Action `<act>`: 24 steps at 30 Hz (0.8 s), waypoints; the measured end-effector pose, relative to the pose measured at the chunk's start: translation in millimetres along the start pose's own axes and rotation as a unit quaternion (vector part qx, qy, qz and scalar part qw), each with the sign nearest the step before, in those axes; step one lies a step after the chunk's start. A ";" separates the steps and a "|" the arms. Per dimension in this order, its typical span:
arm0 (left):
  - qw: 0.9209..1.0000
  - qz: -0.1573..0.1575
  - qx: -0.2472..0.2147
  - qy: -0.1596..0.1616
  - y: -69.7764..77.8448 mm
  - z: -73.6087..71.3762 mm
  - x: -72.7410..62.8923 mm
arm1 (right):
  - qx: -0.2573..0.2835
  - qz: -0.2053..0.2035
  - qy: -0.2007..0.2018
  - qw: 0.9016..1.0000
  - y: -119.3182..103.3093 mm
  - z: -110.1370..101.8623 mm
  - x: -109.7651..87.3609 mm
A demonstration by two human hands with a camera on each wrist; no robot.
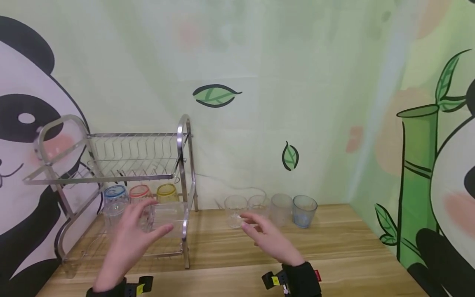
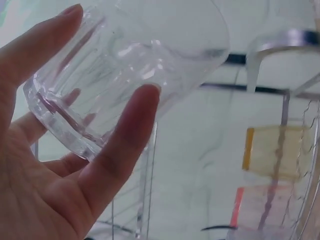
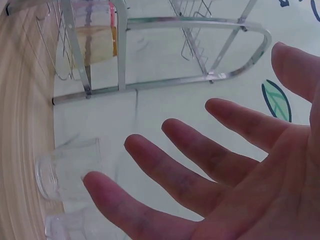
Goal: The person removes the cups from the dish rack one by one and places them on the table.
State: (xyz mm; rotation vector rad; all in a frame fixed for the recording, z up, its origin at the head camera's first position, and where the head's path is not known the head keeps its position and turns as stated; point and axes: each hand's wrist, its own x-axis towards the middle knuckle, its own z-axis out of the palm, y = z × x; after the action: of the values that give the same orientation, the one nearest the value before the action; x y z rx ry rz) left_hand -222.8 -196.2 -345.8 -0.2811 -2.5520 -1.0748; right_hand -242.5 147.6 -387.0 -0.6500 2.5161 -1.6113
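My left hand (image 1: 130, 235) grips a clear faceted glass (image 1: 170, 218) in front of the dish rack. Fingers and thumb curl round the glass near its thick base, as the left wrist view shows, and its mouth points away from the palm. In the head view the glass lies sideways, pointing right. My right hand (image 1: 272, 241) is raised above the table with nothing in it, fingers spread apart in the right wrist view. Just beyond that hand stand a clear stemmed-looking glass (image 1: 234, 206) and a second clear glass (image 1: 258, 202).
The two-tier metal rack (image 1: 144, 178) stands at left. On its lower tier are glasses with a blue rim (image 1: 115, 191), a red rim (image 1: 139, 190) and a yellow rim (image 1: 166, 189). A frosted glass (image 1: 282, 210) and a bluish glass (image 1: 305, 212) stand along the back wall.
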 end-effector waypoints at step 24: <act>0.995 0.048 -0.055 -0.065 29.7 62.8 4.0 | 0.187 0.034 -0.028 0.981 -6.7 38.3 10.7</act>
State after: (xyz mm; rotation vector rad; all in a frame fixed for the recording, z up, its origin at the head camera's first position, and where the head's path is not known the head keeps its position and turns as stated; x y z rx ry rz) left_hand -232.5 -130.2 -365.6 -0.5135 -2.5660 -1.1969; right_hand -238.9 108.5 -396.3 -0.5465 2.0850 -1.9360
